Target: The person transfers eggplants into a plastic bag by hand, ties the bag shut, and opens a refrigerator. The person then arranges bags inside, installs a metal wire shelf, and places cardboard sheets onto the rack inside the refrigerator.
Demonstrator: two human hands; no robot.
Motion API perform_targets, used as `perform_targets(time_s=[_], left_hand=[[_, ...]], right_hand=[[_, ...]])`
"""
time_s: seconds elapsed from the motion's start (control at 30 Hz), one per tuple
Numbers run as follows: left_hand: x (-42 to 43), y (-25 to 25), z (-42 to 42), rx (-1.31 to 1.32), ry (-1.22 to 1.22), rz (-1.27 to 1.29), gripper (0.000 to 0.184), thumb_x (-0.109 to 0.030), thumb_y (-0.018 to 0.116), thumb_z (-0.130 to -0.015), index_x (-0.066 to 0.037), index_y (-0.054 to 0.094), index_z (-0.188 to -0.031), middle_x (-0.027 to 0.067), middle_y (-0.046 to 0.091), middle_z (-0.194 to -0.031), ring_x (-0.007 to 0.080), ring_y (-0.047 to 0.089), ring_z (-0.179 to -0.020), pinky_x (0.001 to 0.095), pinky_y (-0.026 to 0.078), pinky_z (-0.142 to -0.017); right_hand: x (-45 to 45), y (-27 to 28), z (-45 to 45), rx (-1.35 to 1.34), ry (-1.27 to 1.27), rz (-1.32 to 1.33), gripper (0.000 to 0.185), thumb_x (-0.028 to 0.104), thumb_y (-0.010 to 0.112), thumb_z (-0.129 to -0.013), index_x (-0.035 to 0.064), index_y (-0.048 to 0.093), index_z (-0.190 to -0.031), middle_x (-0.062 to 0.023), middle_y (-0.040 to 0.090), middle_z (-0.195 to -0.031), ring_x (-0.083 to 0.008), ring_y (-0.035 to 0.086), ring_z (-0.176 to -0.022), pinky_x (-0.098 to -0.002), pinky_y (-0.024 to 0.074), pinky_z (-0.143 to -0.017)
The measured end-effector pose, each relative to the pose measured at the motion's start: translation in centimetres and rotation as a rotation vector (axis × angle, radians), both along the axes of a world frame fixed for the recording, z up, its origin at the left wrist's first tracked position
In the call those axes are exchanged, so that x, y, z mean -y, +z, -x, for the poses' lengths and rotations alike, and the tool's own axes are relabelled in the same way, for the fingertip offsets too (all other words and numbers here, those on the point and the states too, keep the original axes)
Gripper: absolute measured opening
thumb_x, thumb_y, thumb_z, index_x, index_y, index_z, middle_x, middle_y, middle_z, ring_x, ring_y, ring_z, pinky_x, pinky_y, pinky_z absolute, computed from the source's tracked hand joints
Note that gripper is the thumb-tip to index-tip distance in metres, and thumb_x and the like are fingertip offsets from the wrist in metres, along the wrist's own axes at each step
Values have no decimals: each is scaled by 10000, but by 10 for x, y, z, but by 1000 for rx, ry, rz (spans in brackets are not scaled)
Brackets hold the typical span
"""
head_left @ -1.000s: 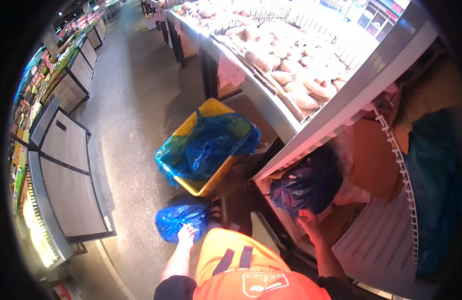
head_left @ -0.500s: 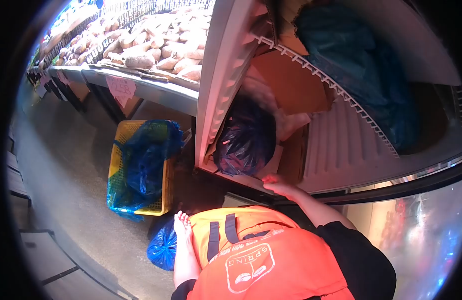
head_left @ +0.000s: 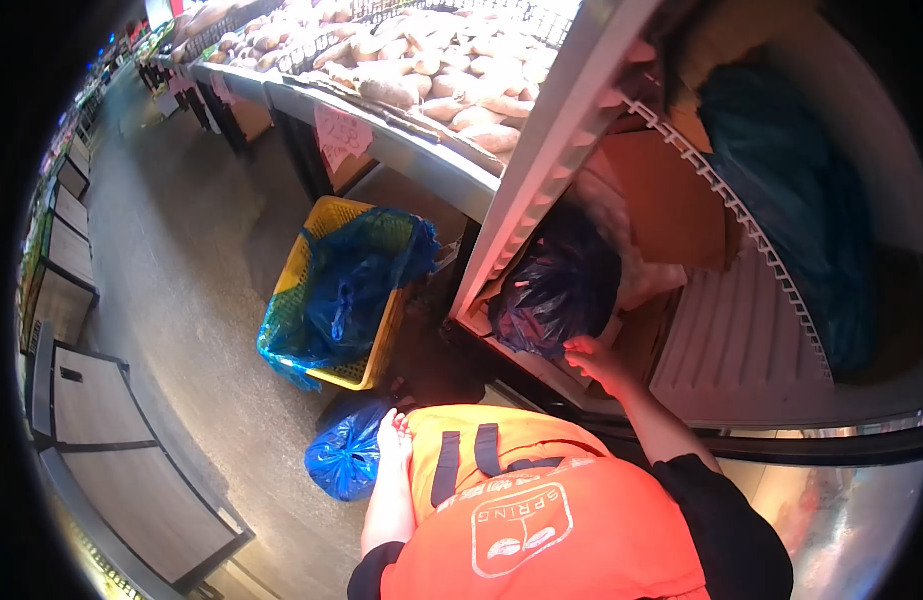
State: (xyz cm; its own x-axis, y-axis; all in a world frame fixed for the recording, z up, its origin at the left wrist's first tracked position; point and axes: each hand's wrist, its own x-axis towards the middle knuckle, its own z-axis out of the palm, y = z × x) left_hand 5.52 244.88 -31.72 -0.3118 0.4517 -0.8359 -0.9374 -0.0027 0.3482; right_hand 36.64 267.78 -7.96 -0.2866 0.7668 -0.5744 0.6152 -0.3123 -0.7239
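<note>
A dark, shiny plastic bag (head_left: 556,285), bulging full, sits in the low front corner of the open refrigerated cabinet (head_left: 736,345). Against its lower edge, or just in front of it, is my right hand (head_left: 593,362), fingers apart and slightly bent; I cannot tell whether they touch the plastic. My left hand (head_left: 393,436) hangs beside my orange apron (head_left: 541,490) with loose fingers and nothing visible in it. Behind that hand a blue knotted plastic bag (head_left: 341,462) rests on the floor, partly covered by my forearm.
A yellow basket (head_left: 293,270) lined with a blue plastic bag (head_left: 346,300) stands on the floor. Above it, a display stand holds sweet-potato-like roots (head_left: 486,137) and a pink price sign (head_left: 341,137). A white wire rack (head_left: 726,190) and a teal bag (head_left: 796,200) are inside the cabinet.
The view has swung left, showing more of the aisle. My right hand has come closer to the dark bag's lower edge. My left hand stays by the apron.
</note>
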Motion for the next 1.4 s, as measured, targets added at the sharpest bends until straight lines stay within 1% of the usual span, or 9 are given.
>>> perform_targets(time_s=[0.3, 0.5, 0.67, 1.0, 1.03, 1.17, 1.27, 1.33, 1.4], left_hand=[[35, 17, 0, -99, -39, 143, 92, -207, 580, -813, -116, 565, -814, -12, 571, -671, 109, 522, -574, 234, 403, -529], [47, 35, -4, -166, -102, 141, 124, -227, 606, -805, -113, 578, -764, -9, 585, -669, 116, 551, -606, 249, 432, -531], [61, 36, -10, -180, -113, 138, 142, -221, 601, -806, -95, 578, -746, 6, 584, -658, 122, 553, -598, 251, 434, -516], [50, 38, 23, -137, 5, 264, 132, -224, 592, -804, -107, 567, -749, 11, 576, -652, 108, 538, -560, 221, 412, -497], [45, 17, 35, -93, -19, 290, 122, -212, 589, -805, -106, 569, -746, 15, 580, -655, 111, 539, -549, 223, 423, -502], [-8, 20, 65, -42, -13, 310, 108, -202, 571, -823, -96, 581, -843, 10, 571, -680, 105, 534, -580, 216, 423, -503], [-35, 7, 80, -133, -215, 252, 136, -164, 506, -867, -96, 570, -965, 2, 570, -744, 76, 514, -611, 181, 401, -532], [-48, 5, 86, -116, -338, 245, 141, -144, 497, -870, -94, 563, -984, -6, 561, -757, 61, 503, -635, 174, 396, -555], [-54, -4, 87, -102, -422, 278, 144, -136, 497, -867, -79, 562, -983, 3, 560, -767, 68, 507, -665, 182, 412, -601]], right_hand=[[-33, -54, 27, -96, -131, 30, 527, 228, 600, -775, 104, 396, -1245, -80, 544, -1077, -186, 554, -887, -355, 438, -693], [-23, -93, 16, -112, -113, 108, 494, 229, 604, -767, 86, 435, -1209, -76, 555, -1046, -181, 561, -854, -354, 446, -673], [-8, -109, 20, -102, -30, 211, 419, 219, 595, -774, 73, 481, -1150, -45, 565, -955, -132, 545, -778, -277, 434, -600], [-10, -76, 170, -147, 273, 287, 301, 204, 588, -797, 94, 527, -1071, 0, 563, -905, -89, 532, -781, -248, 422, -620], [-14, -76, 192, -166, 237, 290, 274, 151, 588, -768, 64, 533, -1023, -6, 567, -833, -76, 513, -703, -214, 391, -533], [-41, -92, 275, -104, 270, 314, 295, 132, 584, -783, 28, 532, -1053, -62, 578, -905, -129, 543, -816, -255, 441, -747], [-72, -163, 333, -75, 243, 241, 329, 147, 582, -769, 15, 532, -1067, -101, 578, -953, -145, 541, -895, -267, 434, -796], [-98, -210, 361, -17, 185, 126, 329, 169, 566, -788, 57, 502, -1091, -29, 551, -862, -89, 502, -712, -243, 401, -540], [-130, -225, 382, 34, -184, 202, 301, 160, 562, -776, 61, 505, -1056, -42, 547, -844, -114, 517, -676, -251, 401, -504]])
